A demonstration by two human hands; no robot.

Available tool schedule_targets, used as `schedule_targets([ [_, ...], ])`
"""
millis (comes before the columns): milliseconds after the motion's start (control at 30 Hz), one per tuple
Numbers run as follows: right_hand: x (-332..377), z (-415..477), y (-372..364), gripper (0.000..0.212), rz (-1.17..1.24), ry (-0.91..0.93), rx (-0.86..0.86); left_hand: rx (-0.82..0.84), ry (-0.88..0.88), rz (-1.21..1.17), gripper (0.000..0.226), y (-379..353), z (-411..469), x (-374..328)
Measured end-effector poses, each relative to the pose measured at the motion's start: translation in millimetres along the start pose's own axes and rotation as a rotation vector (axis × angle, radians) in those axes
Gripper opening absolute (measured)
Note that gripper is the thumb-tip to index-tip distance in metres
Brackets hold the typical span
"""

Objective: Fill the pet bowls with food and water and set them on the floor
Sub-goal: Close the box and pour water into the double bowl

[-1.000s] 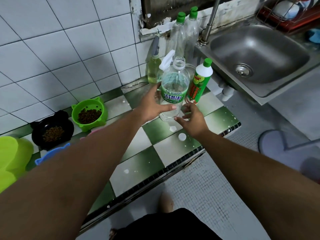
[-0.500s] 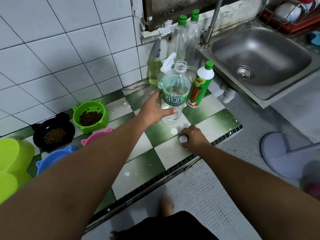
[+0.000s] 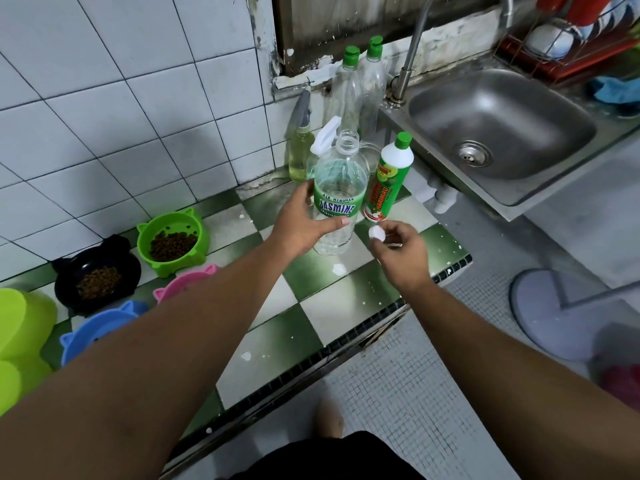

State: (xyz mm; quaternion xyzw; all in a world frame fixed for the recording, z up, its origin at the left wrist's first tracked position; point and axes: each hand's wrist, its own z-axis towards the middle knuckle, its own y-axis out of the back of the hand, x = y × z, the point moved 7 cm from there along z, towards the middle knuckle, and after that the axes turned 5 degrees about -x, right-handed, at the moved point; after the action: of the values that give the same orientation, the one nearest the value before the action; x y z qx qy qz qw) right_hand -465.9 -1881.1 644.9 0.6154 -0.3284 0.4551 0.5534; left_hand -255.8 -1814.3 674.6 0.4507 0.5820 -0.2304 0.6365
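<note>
An uncapped clear water bottle (image 3: pixel 337 174) with a green label stands upright on the checkered counter (image 3: pixel 270 306). My left hand (image 3: pixel 301 220) grips it around the label. My right hand (image 3: pixel 401 249) pinches its white cap (image 3: pixel 376 233) just right of the bottle's base. At the left, a green bowl (image 3: pixel 173 239) and a black bowl (image 3: pixel 98 273) hold brown kibble. A pink bowl (image 3: pixel 185 285) and a blue bowl (image 3: pixel 100 325) lie in front of them, partly hidden by my left arm.
A white and green detergent bottle (image 3: pixel 389 178) stands right of the water bottle, with spray bottles (image 3: pixel 301 147) and two clear bottles (image 3: pixel 360 88) behind. A steel sink (image 3: pixel 502 129) is at the right. A lime container (image 3: pixel 20 337) is at far left. Grey floor lies below.
My right hand picked the white cap up from the counter and raised it beside the bottle. My left hand has kept its grip on the bottle.
</note>
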Motion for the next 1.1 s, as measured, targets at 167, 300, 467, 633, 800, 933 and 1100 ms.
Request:
schedule_targets([
  [167, 78.5, 12.0, 22.4, 0.025, 0.227, 0.167, -0.141, -0.073, -0.095, -0.005, 0.114, 4.7, 2.7, -23.8],
  [300, 146.2, 20.4, 23.7, 0.030, 0.299, 0.366, -0.151, -0.042, -0.131, -0.061, 0.105, 2.5, 4.9, -32.8],
  [467, 178.4, 34.1, 0.5, 0.033, 0.072, 0.503, -0.079, -0.008, -0.116, -0.092, 0.105, 0.9, 10.9, -27.6],
  [633, 174.2, 45.0, -13.2, 0.037, -0.023, 0.494, 0.036, 0.007, -0.137, -0.116, 0.094, -0.2, 11.9, -25.6],
  [800, 174.6, 50.5, -18.6, 0.036, -0.024, 0.475, 0.103, 0.012, -0.130, -0.141, 0.091, -1.5, 14.2, -22.3],
  [933, 172.8, 48.8, -16.4, 0.033, 0.048, 0.440, 0.065, -0.001, -0.124, -0.153, 0.094, -0.2, 15.7, -18.4],
  [1100, 165.9, 48.9, -12.3, 0.043, 0.153, 0.322, -0.024, 0.000, -0.103, -0.160, 0.100, -3.5, 15.9, -13.8],
])
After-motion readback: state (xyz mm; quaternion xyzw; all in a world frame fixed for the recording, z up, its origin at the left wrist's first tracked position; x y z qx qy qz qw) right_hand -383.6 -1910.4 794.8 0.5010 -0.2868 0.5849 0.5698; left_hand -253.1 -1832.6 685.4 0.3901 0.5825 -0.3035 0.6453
